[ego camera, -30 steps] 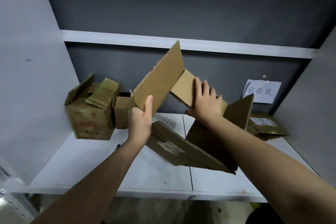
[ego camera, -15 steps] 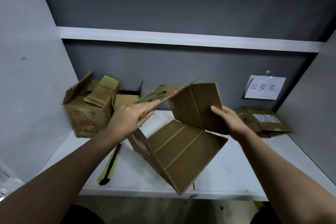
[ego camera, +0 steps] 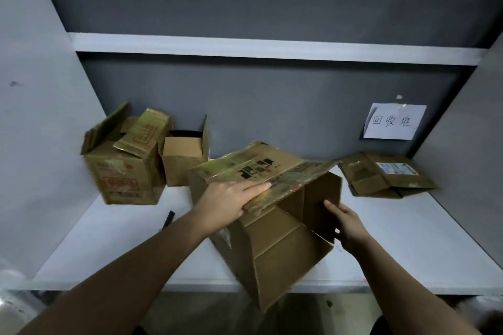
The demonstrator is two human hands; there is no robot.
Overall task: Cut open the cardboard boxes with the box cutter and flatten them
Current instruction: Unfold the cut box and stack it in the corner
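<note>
A cut-open brown cardboard box (ego camera: 275, 250) lies half unfolded at the middle of the white shelf (ego camera: 408, 247), its lower panel hanging over the front edge. My left hand (ego camera: 228, 200) presses palm-down on its printed upper panel (ego camera: 258, 168), fingers wrapped over the edge. My right hand (ego camera: 344, 221) grips the right inner panel from the side. The black box cutter (ego camera: 168, 220) lies on the shelf left of my left forearm, mostly hidden.
Two upright open boxes stand at the back left: a larger printed box (ego camera: 122, 168) and a smaller plain box (ego camera: 183, 159). A flattened box (ego camera: 386, 178) lies at the back right under a paper sign (ego camera: 393, 121). Grey walls close both sides.
The box has come down from mid-air toward the shelf. My left hand has pushed the top panel lower and flatter; my right hand moved down along the right panel.
</note>
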